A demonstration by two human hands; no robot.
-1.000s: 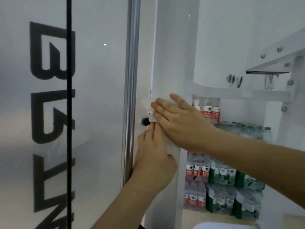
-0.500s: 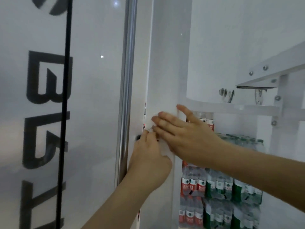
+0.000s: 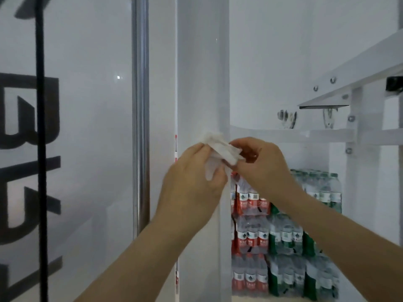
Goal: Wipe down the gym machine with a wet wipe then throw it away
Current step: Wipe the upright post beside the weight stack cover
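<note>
Both hands raised, fingers curled. Left hand (image 3: 192, 182) gripping lower part of crumpled white wipe (image 3: 222, 149); right hand (image 3: 266, 171) pinching its upper right end with fingertips. Wipe bunched between the two hands, in front of white machine post (image 3: 202, 73); touching post or not, cannot tell. Left of the hands: chrome rod (image 3: 140, 105), then frosted panel (image 3: 91, 127) with black letters, black cable (image 3: 40, 149) hanging before it. Below and behind right hand: stacked packs of bottles (image 3: 285, 234), red and green labels.
</note>
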